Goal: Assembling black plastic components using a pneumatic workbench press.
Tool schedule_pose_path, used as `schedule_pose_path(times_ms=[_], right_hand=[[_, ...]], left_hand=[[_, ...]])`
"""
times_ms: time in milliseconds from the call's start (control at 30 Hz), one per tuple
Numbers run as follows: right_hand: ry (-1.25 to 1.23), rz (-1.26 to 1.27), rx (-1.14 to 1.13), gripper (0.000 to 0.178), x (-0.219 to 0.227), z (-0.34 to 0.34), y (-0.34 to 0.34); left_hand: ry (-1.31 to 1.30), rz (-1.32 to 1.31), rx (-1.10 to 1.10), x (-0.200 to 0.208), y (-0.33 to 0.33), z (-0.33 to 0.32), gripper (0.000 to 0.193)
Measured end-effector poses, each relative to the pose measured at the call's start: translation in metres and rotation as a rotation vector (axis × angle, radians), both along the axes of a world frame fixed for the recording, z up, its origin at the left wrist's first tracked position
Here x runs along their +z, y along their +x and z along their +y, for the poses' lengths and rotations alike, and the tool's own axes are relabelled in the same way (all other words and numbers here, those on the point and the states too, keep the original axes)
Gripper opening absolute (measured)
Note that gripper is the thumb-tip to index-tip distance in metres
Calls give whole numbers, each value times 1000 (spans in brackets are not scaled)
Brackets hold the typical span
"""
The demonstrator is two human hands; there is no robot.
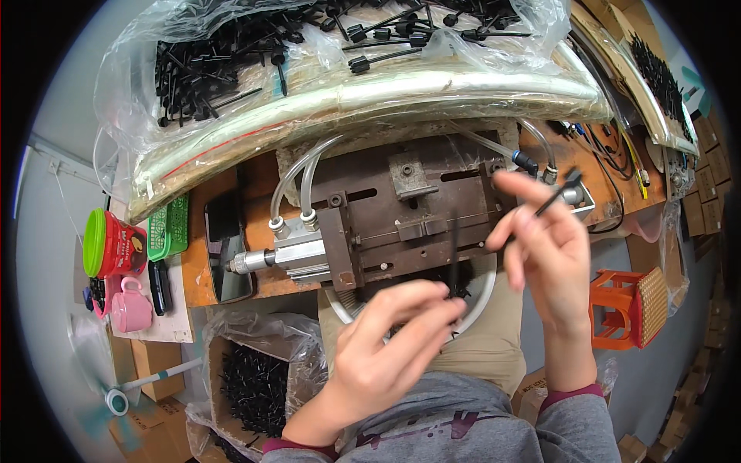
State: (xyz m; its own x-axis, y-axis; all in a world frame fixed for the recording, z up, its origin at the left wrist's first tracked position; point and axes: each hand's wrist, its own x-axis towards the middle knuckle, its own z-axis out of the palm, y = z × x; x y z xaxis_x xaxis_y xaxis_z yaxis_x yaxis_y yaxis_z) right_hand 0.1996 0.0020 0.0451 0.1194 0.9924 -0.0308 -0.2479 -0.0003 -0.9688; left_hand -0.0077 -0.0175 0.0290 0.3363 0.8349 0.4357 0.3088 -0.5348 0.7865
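Note:
My right hand (549,255), raised at the right of the metal fixture (421,208), pinches a thin black rod with a wider head (557,197) between thumb and fingers. Lower and to the left, my left hand (394,332) is closed with its fingertips together. A second thin black rod (454,251), smeared by motion, stands up from those fingertips. The fixture's brown plate carries a small clamp block (421,229) in its middle and an air cylinder (302,258) at its left side.
Many black headed rods (208,77) lie in a plastic-lined tray behind the fixture. A lined box (255,386) at lower left holds more small black parts. Left stand a phone (230,266), green basket (168,228) and pink mug (131,309); right, an orange stool (627,309).

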Motion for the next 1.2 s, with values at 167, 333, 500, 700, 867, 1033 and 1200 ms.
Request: schedule_pose_path(times_ms=[167, 333, 500, 700, 867, 1033, 1200], right_hand=[[151, -142, -12, 57, 0, -1, 6], [314, 133, 97, 96, 4, -9, 6], [239, 138, 101, 84, 12, -18, 13], [364, -239, 47, 40, 6, -28, 3], [561, -954, 110, 33, -8, -23, -5], [594, -1199, 237, 21, -29, -19, -27], [646, -1406, 224, 18, -32, -12, -37]], left_hand=[[264, 419, 118, -26, 6, 14, 28], [308, 550, 118, -22, 14, 23, 27], [287, 616, 111, -19, 14, 23, 28], [164, 452, 29, 18, 5, 44, 25], [539, 294, 237, 57, 5, 122, 20], [423, 422, 281, 62, -1, 188, 22], [271, 361, 151, 62, -3, 187, 21]])
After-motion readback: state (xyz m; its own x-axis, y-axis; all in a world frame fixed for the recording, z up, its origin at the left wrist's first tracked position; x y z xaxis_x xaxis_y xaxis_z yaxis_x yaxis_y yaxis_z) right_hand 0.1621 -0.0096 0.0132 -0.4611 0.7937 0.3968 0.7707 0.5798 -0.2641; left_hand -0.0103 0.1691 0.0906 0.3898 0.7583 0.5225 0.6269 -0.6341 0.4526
